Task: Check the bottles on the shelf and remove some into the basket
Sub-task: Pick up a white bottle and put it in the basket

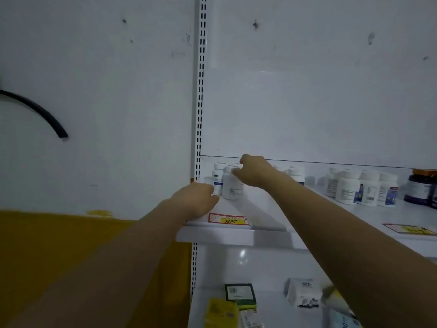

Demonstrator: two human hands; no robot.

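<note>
A white bottle at the left end of the shelf is pinched at its cap by the right hand. Beside that bottle, the left hand is curled; its grip cannot be told

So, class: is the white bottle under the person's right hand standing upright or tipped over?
Upright. The white bottle stands on its base on the shelf, cap uppermost, under the right hand.

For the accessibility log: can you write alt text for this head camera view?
Two bare arms reach up to a white shelf: the right hand touches the top of a white bottle at its left end, and the left hand rests just left of it. More white bottles stand farther right.
</note>
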